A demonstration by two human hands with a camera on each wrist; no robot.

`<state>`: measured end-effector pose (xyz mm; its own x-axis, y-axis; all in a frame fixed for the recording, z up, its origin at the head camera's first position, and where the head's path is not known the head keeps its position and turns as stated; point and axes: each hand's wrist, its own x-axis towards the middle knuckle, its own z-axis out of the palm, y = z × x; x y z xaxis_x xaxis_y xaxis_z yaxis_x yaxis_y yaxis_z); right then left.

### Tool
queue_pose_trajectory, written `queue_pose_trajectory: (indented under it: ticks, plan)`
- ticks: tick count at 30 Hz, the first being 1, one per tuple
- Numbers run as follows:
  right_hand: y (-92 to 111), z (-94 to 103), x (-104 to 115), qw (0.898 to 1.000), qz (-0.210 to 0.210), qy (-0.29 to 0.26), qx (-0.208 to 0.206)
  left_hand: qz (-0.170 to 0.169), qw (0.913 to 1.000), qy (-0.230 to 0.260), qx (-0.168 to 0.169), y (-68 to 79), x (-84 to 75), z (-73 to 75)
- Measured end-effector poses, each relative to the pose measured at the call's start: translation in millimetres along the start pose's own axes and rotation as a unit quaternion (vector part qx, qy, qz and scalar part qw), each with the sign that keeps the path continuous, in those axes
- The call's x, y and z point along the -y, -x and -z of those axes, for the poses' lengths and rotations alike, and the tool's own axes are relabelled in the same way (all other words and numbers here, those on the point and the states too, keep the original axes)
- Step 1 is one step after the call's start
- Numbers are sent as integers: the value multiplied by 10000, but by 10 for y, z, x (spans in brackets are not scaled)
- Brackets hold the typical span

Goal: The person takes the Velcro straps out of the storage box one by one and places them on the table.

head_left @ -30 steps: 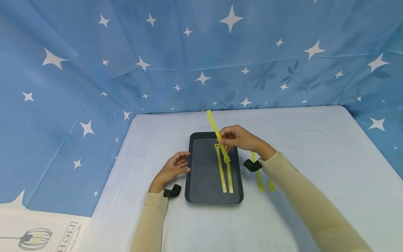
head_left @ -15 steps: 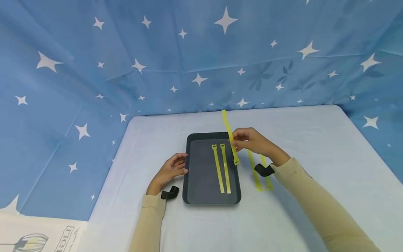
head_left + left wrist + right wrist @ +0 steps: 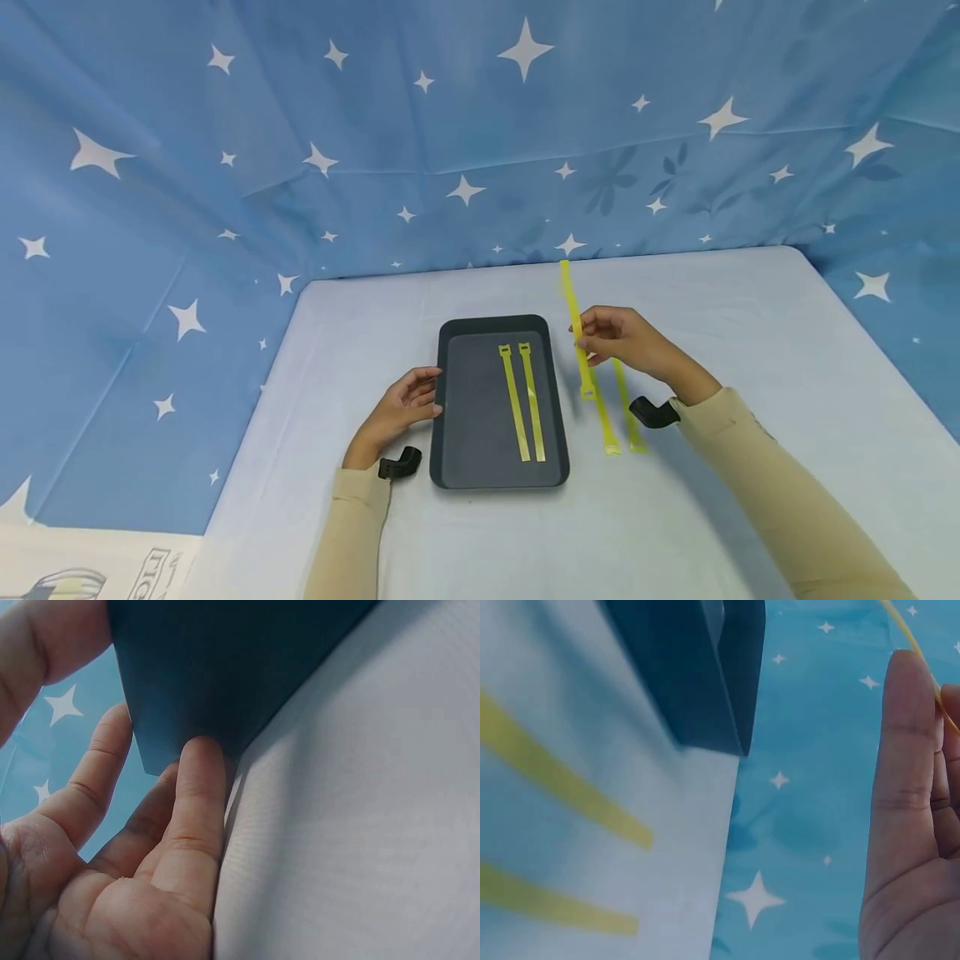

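Observation:
My right hand (image 3: 622, 340) pinches a yellow cable tie strap (image 3: 572, 300) between thumb and fingers, just right of the tray. The strap stands nearly lengthwise, slotted head at the lower end. Only a thin edge of this strap (image 3: 901, 624) shows at the fingertips in the right wrist view. My left hand (image 3: 397, 410) touches the left side of the dark grey tray (image 3: 472, 408), its fingers extended; the left wrist view has the fingertips against the tray's outer wall (image 3: 202, 682). Two more yellow straps (image 3: 514, 404) lie side by side in the tray's right half.
Right of the tray, two yellow straps (image 3: 626, 400) lie on the white tablecloth (image 3: 750, 350), partly hidden by the right hand and the held strap. A blue curtain (image 3: 360, 125) with white stars hangs behind and to the left. Printed cloth (image 3: 97, 558) shows at lower left.
My right hand has carried its strap rightward, from over the tray to beyond its right edge. The left hand stays at the tray's side. The head view has shifted slightly.

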<state>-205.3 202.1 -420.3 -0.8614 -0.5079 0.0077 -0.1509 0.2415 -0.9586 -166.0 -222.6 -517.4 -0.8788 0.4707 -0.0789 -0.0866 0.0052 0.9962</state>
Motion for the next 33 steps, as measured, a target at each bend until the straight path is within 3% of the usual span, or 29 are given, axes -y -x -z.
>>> queue_pose_trajectory:
  ticks: [15,23,33]
  plan:
    - [362,258,-278,9976,-580,-80,-377,-47,10000,-23,-76,42,-15,11]
    - [505,372,-385,9964,-769,-87,-357,-10,9999,-24,-109,39,-2,9]
    - [649,518,-509,9877,-1549,-102,-165,-27,10000,56,-59,8,2,-16]
